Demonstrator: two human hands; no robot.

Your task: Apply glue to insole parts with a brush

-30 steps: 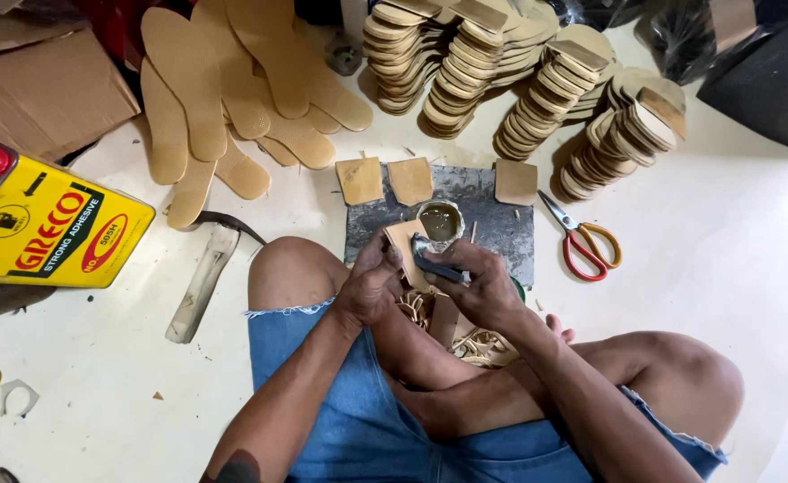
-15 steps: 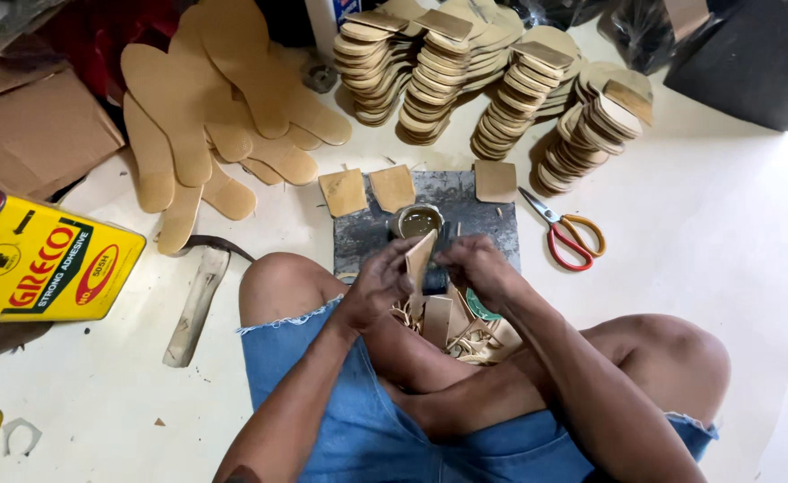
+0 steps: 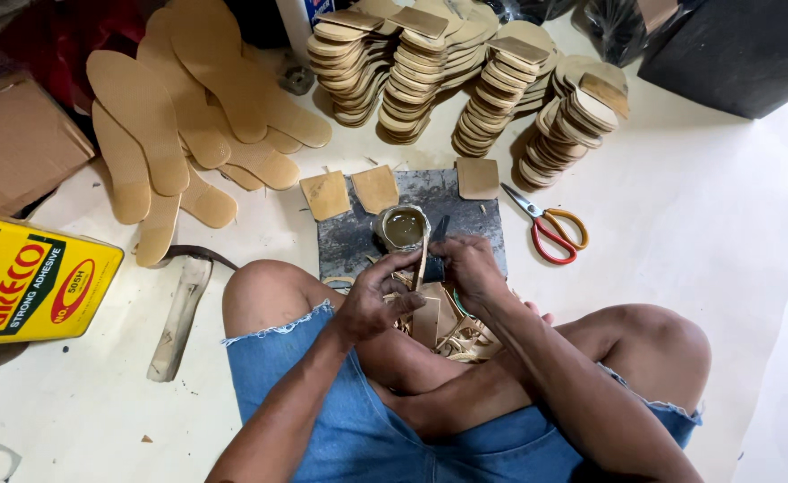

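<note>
I sit cross-legged on the floor with both hands over a dark stone slab (image 3: 474, 222). My left hand (image 3: 378, 295) pinches a narrow tan strip (image 3: 423, 259) that stands upright on its edge. My right hand (image 3: 464, 268) is closed around a small dark tool and touches the strip's other side. A small open pot of brownish glue (image 3: 403, 226) sits on the slab just beyond my fingers. A heap of tan strips and cut pieces (image 3: 439, 324) lies in my lap.
Red-handled scissors (image 3: 546, 228) lie right of the slab. Square tan pieces (image 3: 351, 191) rest at its far edge. Stacked soles (image 3: 466, 85) and flat insoles (image 3: 188, 116) fill the back. A yellow adhesive can (image 3: 32, 279) and a wooden-handled tool (image 3: 177, 317) lie left.
The piece in my left hand has turned from a flat angle to upright on its edge. Both hands have come slightly nearer to my lap, and the view has shifted a little.
</note>
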